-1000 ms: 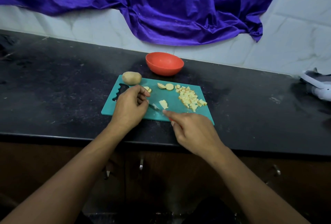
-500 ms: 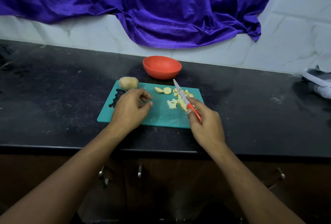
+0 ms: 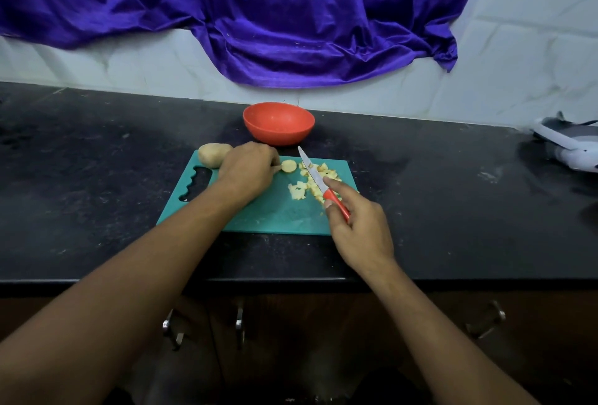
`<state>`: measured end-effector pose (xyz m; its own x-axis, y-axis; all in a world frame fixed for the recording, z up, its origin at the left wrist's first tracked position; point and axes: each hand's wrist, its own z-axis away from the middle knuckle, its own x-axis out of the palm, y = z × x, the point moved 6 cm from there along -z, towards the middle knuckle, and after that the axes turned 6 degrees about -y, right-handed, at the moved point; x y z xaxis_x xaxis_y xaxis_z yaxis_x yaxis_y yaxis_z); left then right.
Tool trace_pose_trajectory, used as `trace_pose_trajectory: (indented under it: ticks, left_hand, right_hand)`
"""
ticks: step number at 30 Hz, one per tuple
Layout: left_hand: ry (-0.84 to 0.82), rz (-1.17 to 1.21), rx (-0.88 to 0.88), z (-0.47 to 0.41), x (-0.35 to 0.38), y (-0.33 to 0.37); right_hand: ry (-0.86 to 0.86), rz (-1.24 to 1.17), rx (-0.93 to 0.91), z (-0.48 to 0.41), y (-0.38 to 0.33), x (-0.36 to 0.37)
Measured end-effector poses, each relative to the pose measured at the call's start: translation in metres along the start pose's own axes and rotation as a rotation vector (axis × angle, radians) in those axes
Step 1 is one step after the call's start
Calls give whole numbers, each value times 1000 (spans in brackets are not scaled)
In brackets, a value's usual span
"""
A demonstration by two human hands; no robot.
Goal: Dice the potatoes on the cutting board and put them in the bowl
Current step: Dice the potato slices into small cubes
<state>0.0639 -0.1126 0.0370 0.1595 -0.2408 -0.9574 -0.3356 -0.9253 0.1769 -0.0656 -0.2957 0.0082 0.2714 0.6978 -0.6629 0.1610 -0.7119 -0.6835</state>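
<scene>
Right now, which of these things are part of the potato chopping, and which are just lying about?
In the job: cutting board, whole potato, potato slice, diced pieces, knife held in the right hand, left hand by the slice, orange bowl.

Just lying about: purple cloth, white device far right, cabinet handles.

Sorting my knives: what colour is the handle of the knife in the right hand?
The knife handle is red, clearest in the head view.
</scene>
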Motion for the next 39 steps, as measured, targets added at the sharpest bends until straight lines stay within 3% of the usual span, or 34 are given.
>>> trace_pose_trajectory:
  ticks: [3,7,10,19,39]
  left_hand:
    - [-10,81,7,15,-4,-4]
    - [-176,410,30,40,1,-14]
    - [-247,421,41,54,8,-19]
    - [82,376,23,84,9,-19]
    - [109,473,-11,100,4,-21]
  right_hand:
    - [-3,-5,7,-1,1,0]
    - [-1,7,22,-2,2,0]
    - [-10,56,11,-1,-1,1]
    - [-32,101,-11,13,-17,8]
    - [-260,555,-77,25,-65,51]
